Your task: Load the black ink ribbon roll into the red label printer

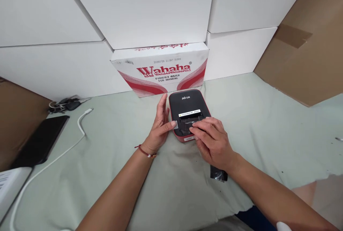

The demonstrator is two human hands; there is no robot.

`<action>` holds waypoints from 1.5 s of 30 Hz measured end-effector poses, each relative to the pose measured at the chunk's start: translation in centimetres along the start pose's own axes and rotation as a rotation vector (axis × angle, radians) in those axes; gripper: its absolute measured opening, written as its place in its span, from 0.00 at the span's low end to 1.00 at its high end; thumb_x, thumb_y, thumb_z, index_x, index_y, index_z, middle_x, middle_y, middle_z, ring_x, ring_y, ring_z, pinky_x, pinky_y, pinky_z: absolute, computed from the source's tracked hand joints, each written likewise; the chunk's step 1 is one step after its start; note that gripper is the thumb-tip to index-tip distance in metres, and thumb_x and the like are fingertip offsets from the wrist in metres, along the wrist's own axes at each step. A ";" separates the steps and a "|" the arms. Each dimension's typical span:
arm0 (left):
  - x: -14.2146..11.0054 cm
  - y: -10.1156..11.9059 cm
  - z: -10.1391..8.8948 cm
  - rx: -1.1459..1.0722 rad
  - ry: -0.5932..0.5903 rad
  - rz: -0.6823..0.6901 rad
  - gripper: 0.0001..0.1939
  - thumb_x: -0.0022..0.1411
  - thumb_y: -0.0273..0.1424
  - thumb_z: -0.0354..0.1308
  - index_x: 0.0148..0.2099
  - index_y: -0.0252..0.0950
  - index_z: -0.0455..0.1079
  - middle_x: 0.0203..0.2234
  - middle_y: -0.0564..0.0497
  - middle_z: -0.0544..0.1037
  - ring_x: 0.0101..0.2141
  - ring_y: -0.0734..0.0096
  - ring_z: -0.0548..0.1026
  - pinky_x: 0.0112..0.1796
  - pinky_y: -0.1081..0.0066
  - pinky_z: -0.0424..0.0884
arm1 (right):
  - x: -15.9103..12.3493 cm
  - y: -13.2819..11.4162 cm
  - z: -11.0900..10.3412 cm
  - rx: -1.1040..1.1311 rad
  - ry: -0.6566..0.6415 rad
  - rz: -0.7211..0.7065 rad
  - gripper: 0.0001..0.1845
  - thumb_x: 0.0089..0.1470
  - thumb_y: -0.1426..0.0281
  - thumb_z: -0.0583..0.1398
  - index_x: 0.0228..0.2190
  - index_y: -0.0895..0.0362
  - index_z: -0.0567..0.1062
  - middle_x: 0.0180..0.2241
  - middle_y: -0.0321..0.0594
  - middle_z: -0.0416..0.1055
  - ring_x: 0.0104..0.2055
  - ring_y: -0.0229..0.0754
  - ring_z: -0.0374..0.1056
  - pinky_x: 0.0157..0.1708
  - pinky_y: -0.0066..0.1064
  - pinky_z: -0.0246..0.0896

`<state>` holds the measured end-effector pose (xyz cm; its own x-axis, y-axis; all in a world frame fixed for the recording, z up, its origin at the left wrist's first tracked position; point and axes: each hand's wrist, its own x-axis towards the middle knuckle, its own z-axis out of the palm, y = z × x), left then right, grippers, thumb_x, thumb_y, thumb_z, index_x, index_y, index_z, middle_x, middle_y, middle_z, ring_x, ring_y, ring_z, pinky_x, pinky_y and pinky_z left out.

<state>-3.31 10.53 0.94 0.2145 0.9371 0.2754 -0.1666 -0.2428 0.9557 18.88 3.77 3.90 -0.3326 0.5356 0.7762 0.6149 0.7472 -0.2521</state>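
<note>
A black device with a red edge (184,105), which looks like a small label printer, lies on the cloth. It has a slot below a white warning sticker (189,113). My left hand (160,125) steadies its left side, with the thumb on top by a small grey tab (175,125). The fingers of my right hand (213,139) are pinched together at a shiny, dark see-through film (185,126) over the slot. A black, glossy strip (219,173) lies under my right wrist; whether it joins the film is hidden.
A Wahaha water carton (171,70) stands right behind the device, against white boxes (139,5). To the left are keys (68,104), a black phone (43,139) and a white cable (61,154). A brown cardboard box (308,45) stands at the right.
</note>
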 end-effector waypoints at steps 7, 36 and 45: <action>-0.6 -0.2 -0.1 -0.128 -0.041 -0.106 0.61 0.60 0.48 0.75 0.82 0.66 0.40 0.84 0.58 0.44 0.82 0.56 0.40 0.79 0.51 0.41 | 0.0 0.0 -0.2 0.022 -0.016 0.008 0.19 0.66 0.80 0.60 0.54 0.54 0.78 0.49 0.46 0.83 0.50 0.50 0.74 0.55 0.50 0.74; -0.4 -1.6 0.6 -0.211 -0.018 -0.100 0.52 0.61 0.51 0.73 0.79 0.59 0.50 0.83 0.50 0.48 0.81 0.49 0.50 0.76 0.50 0.56 | 7.8 2.1 -2.9 0.222 -0.424 0.306 0.15 0.73 0.65 0.59 0.39 0.55 0.84 0.37 0.38 0.83 0.37 0.40 0.76 0.40 0.33 0.70; 0.0 -2.2 -0.1 -0.173 -0.038 -0.092 0.53 0.57 0.55 0.74 0.78 0.55 0.53 0.82 0.48 0.52 0.80 0.49 0.50 0.77 0.50 0.52 | 13.5 5.4 5.2 -0.426 -0.968 0.318 0.06 0.58 0.71 0.69 0.38 0.56 0.87 0.38 0.53 0.84 0.40 0.56 0.80 0.39 0.42 0.68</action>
<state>-3.07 11.11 -1.14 0.2722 0.9424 0.1946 -0.3070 -0.1066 0.9457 14.02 17.11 10.04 -0.4202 0.9000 -0.1162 0.9059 0.4235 0.0042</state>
